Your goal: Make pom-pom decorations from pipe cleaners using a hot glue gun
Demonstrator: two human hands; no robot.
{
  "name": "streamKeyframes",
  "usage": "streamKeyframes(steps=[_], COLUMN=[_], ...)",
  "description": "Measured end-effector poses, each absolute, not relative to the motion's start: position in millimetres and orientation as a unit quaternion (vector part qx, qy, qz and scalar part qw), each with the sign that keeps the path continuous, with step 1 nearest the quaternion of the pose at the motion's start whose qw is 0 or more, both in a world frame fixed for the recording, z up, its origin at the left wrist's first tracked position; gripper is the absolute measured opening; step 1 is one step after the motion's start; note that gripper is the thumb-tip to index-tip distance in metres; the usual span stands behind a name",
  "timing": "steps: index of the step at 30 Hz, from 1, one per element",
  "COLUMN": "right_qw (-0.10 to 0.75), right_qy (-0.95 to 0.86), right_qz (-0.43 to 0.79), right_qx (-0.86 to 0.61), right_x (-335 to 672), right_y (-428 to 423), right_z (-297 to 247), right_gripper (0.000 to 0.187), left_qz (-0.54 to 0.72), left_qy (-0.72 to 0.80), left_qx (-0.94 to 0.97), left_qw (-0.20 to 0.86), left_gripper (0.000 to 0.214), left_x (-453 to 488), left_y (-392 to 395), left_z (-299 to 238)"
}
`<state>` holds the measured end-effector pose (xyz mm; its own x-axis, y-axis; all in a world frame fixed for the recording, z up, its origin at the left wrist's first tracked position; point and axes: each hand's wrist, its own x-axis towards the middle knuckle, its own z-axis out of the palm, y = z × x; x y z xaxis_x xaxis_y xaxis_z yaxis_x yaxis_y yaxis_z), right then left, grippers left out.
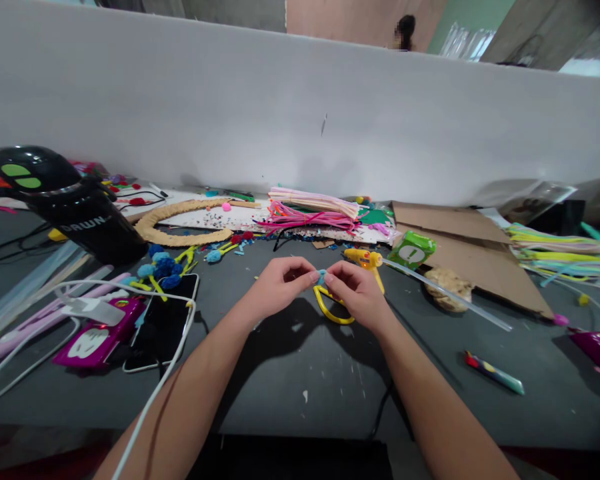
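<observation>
My left hand (289, 283) and my right hand (355, 288) meet at the middle of the table. Between their pinched fingertips is a small light-blue fuzzy piece (322, 277), mostly covered by the fingers. Just below it lie yellow loops (333, 315) that look like scissor handles, partly behind my right hand. Past that hand a yellow glue gun (364, 258) rests with a long clear glue stick (450, 295) in its back end. Left of my hands are blue fuzzy balls on yellow-green stems (166, 270).
A black bottle (87, 217), a phone (167, 323), a purple packet (100, 337) and a white cable (153, 407) occupy the left. Pipe cleaner bundles (310, 212) lie by the partition. Cardboard (480, 253), a green packet (413, 250) and a lighter (495, 373) are to the right.
</observation>
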<state>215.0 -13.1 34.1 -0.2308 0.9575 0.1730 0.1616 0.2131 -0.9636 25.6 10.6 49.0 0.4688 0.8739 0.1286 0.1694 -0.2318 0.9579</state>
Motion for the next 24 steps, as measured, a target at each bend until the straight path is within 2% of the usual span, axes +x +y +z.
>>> streamKeyframes(steps=[8, 16, 24], right_qw=[0.392, 0.416, 0.455], right_qy=[-0.631, -0.594, -0.593], right_qz=[0.504, 0.544, 0.491], right_qx=[-0.439, -0.422, -0.448], right_x=[218.3, 214.4, 211.0], right_y=[-8.1, -7.7, -5.9], right_z=[30.6, 28.4, 23.4], right_gripper=[0.029, 0.029, 0.032], left_qz=[0.404, 0.348, 0.372], left_qy=[0.418, 0.383, 0.417], left_qx=[0.748, 0.729, 0.724], left_qw=[0.320, 0.448, 0.405], left_gripper=[0.027, 0.027, 0.024], left_x=[27.1, 27.2, 29.6], left_y=[6.3, 11.8, 12.1], left_z=[51.8, 40.7, 37.3])
